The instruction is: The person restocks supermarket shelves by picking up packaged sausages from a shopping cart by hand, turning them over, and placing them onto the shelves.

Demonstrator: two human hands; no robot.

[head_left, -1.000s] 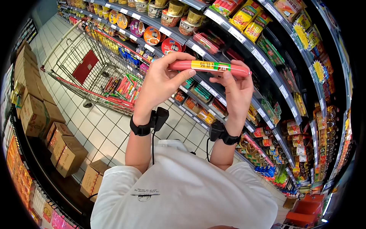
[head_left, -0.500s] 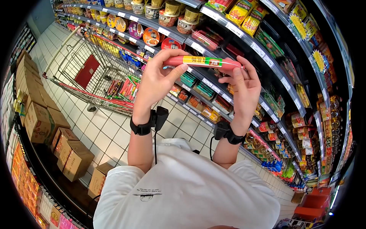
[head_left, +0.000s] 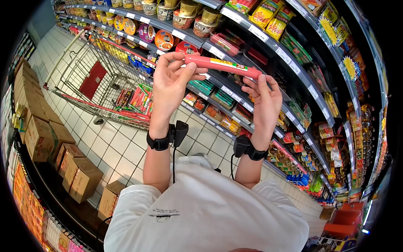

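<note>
A pink ham sausage (head_left: 222, 66) with a yellow and green label is stretched between my two hands, tilted down to the right. My left hand (head_left: 174, 75) pinches its left end between thumb and fingers. At the other end, my right hand (head_left: 265, 93) grips the tip with thumb and forefinger, its other fingers curled below. Black straps with small boxes sit on both wrists. Beyond my left forearm stands a shopping cart (head_left: 69, 94), with a pile of similar sausages (head_left: 140, 101) in its near end.
Shelves of cup noodles (head_left: 163, 40) and packaged foods (head_left: 275, 23) curve along the far and right sides. Cardboard boxes (head_left: 82, 178) line the left, beside a dark display rack. White floor tiles (head_left: 126, 145) lie between cart and boxes.
The sausage has rolled, its label now turned partly away, and its right end has dipped. My left fingers have shifted their hold and spread more. The view has moved slightly.
</note>
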